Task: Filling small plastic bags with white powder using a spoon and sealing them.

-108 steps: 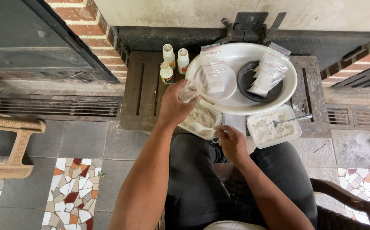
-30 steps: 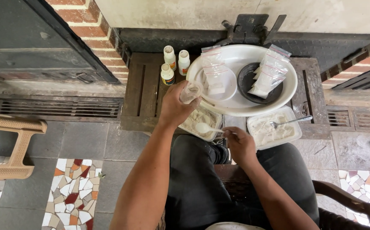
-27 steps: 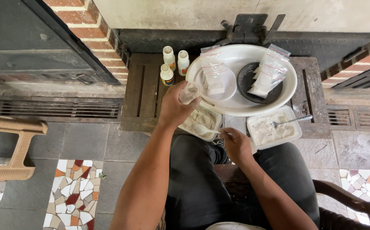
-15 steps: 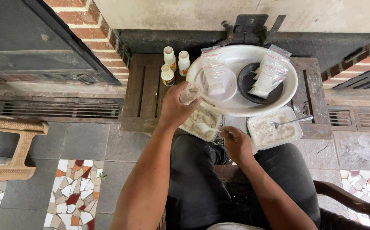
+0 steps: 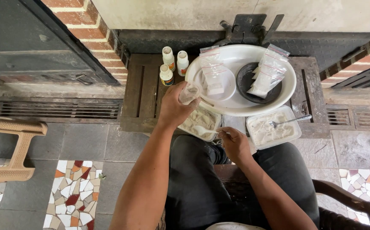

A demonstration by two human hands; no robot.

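My left hand [image 5: 175,105] holds a small clear plastic pouch [image 5: 189,93] upright above a white tray of pale powder [image 5: 200,120]. My right hand [image 5: 234,142] grips the handle of a white spoon [image 5: 202,130] whose bowl rests in that tray. A second white tray of powder [image 5: 273,127] with a metal spoon [image 5: 289,121] in it sits to the right. Behind them a large white basin [image 5: 241,80] contains filled clear pouches [image 5: 211,71], a white plate and a black bowl [image 5: 257,83] with more pouches [image 5: 269,70].
Three small white bottles [image 5: 173,64] stand on the dark wooden bench [image 5: 142,91] left of the basin. A tan plastic chair [image 5: 10,147] is at the far left. A floor drain grate [image 5: 48,110] runs along the brick wall. My dark trousers fill the bottom centre.
My right hand has shifted slightly left and down to the near tray with the white spoon. My left hand keeps the pouch in the same place.
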